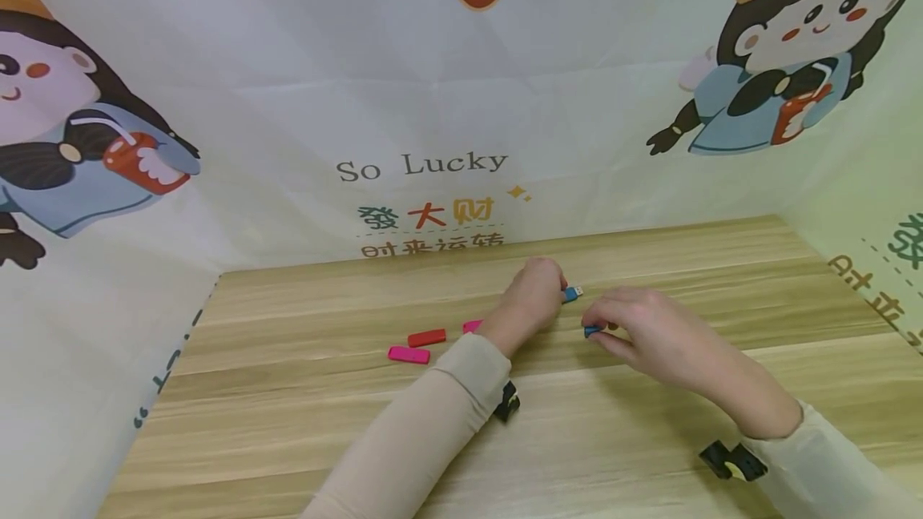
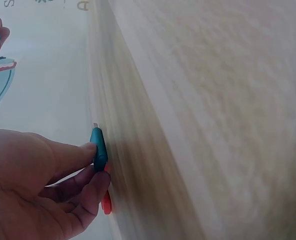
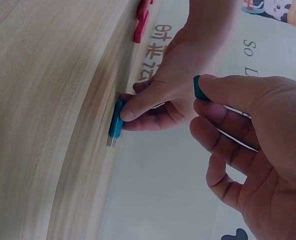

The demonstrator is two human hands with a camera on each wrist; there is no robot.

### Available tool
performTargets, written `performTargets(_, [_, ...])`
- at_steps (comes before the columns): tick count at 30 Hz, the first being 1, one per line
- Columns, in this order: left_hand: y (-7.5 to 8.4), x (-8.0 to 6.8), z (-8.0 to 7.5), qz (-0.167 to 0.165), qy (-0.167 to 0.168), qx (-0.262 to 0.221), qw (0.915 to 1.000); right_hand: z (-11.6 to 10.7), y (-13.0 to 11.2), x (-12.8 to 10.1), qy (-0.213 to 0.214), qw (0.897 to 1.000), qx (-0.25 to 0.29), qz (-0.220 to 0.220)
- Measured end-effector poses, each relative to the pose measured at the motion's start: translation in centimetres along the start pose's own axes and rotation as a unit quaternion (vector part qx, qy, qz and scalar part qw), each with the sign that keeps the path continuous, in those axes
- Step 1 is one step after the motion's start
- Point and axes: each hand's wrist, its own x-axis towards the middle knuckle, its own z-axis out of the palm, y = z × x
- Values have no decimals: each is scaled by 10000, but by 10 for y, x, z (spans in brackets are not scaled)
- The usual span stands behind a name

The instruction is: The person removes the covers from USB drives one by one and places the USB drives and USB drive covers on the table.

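Between thumb and fingers, my left hand (image 1: 530,295) pinches a blue USB stick (image 1: 572,295) low over the wooden table. Its bare metal plug (image 3: 111,142) points away from the fingers. To the right, my right hand (image 1: 649,335) holds a small blue cap (image 1: 591,331) between thumb and index finger, and the right wrist view shows the cap (image 3: 200,89) apart from the stick. Left of my left hand lie a red USB stick (image 1: 427,337) and a pink one (image 1: 409,355). Another pink piece (image 1: 472,326) is partly hidden behind my left wrist.
The wooden table (image 1: 288,423) meets a printed white cloth (image 1: 288,126) at the back and both sides. Black wrist devices (image 1: 732,461) sit at both sleeve cuffs.
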Motion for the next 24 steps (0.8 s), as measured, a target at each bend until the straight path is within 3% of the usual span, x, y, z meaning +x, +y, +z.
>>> performTargets(14, [0, -9, -6, -88, -7, -99, 9999, -1, 6, 5, -128, 9997, 34, 202])
performTargets(24, [0, -24, -19, 192, 254, -65, 9995, 1, 16, 13, -177, 9997, -22, 155])
